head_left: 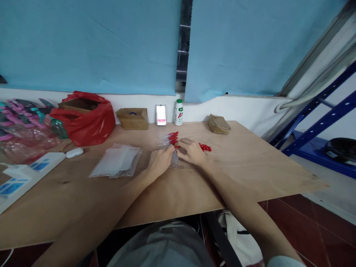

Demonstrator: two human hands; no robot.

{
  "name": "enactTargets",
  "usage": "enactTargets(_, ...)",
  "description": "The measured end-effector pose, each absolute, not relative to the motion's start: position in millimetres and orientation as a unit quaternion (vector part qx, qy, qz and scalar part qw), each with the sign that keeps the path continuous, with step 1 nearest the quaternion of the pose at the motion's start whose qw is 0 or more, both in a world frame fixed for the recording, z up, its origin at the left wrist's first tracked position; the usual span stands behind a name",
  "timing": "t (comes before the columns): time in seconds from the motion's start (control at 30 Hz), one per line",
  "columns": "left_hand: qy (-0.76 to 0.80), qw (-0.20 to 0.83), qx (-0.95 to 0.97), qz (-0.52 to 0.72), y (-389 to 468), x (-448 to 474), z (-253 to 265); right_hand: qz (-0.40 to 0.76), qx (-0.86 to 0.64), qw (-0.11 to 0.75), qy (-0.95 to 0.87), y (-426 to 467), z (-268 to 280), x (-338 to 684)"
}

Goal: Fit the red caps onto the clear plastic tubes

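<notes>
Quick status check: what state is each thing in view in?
Left hand: fingers bent, grip unclear
Right hand: fingers bent, grip unclear
Red-tipped pieces: grouped around the hands
Clear bags: flat, overlapping
Bottle: upright, capped
Phone: upright, screen lit
Red bag: open on top
Power strip: adapter plugged in

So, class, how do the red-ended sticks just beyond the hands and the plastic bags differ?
Colour: the red-ended sticks have bright red ends, while the plastic bags are clear and whitish.
Shape: the sticks look slim and bunched; the bags are broad, flat and overlapping.
Place: the sticks lie close to the left hand and right hand; the bags lie farther left, apart from both.
Both kinds rest on the wooden table.
</notes>
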State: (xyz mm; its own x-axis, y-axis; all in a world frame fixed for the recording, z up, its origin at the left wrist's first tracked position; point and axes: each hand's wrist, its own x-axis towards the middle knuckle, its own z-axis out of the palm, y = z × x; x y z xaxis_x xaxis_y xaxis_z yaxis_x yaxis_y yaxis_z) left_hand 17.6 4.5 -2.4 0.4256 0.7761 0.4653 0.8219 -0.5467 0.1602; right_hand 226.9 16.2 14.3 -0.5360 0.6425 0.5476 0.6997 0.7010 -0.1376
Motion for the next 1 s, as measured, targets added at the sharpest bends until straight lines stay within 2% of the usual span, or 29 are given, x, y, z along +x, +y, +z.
enactTargets(0.47, -0.465, 0.037, -0.855, -0.228, 8.5, 15.0, -2.9, -0.074, -0.373, 0.254, -0.889, 10.7, 20.1, 219.9)
enactTargets(1.0, -0.449, 0.038, -0.869, -0.203, 13.3, 11.4, -3.3, -0.047, -0.333, 0.278, -0.900, 15.0, 14.0, 221.9)
